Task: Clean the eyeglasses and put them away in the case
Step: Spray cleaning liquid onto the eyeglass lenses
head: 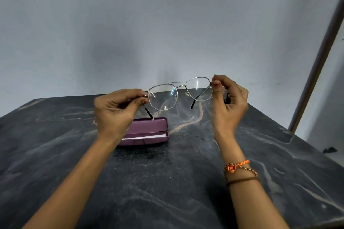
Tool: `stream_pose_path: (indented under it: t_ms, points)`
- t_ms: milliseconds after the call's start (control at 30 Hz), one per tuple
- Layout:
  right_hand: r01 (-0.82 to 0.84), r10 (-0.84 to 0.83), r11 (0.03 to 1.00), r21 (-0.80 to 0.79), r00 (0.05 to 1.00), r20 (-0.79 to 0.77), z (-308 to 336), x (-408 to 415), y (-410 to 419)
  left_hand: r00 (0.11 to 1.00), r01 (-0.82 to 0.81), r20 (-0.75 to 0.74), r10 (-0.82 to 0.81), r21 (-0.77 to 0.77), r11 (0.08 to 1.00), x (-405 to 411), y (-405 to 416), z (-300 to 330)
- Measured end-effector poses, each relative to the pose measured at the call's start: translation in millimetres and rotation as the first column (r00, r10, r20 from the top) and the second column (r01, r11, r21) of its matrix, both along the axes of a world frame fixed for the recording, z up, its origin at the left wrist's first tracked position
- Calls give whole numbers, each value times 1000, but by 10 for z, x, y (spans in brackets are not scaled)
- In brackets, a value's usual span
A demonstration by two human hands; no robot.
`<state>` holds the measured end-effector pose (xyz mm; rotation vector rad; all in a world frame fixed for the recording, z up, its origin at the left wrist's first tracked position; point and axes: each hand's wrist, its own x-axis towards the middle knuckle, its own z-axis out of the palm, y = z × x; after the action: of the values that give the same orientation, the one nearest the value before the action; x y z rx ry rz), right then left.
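Note:
Thin silver metal-framed eyeglasses point(179, 86) with clear lenses hang in the air above the table, temples unfolded and pointing toward me. My left hand point(116, 110) pinches the frame's left hinge corner. My right hand point(229, 101) pinches the right hinge corner between thumb and forefinger. Below and in front of the left lens lies a purple hard case point(149, 132) on the table, its lid nearly down with a strip of white cloth or lining showing in the gap. My left wrist hides the case's left end.
The dark grey marbled table point(167, 182) fills the lower view, its back edge against a pale wall. A slanted metal bar point(316, 65) stands at the right, beyond the table's right edge. Thread bracelets circle my right wrist.

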<state>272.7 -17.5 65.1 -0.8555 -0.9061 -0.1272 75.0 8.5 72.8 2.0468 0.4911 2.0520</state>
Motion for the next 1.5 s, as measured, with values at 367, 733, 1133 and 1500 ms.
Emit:
stream_pose_path:
  t_ms: [367,733,1133,1500]
  points:
    - [341,-151,845,-412,891,428,-311,488,-13,998,-49,47,50,-31,998,449,287,-4]
    - [327,-113,850,-414,879,463,-489,437,53,991,-113,70,115,-33,993,793,508,-119]
    - [275,-34,916,-292,777,628,-215,138,-47,984,-92,142,105,-101,991,767,605,-196]
    - [276,-78,922,-271,818,569,-125,164,-100,991,-92,94,98,-67,994,798,555,-197]
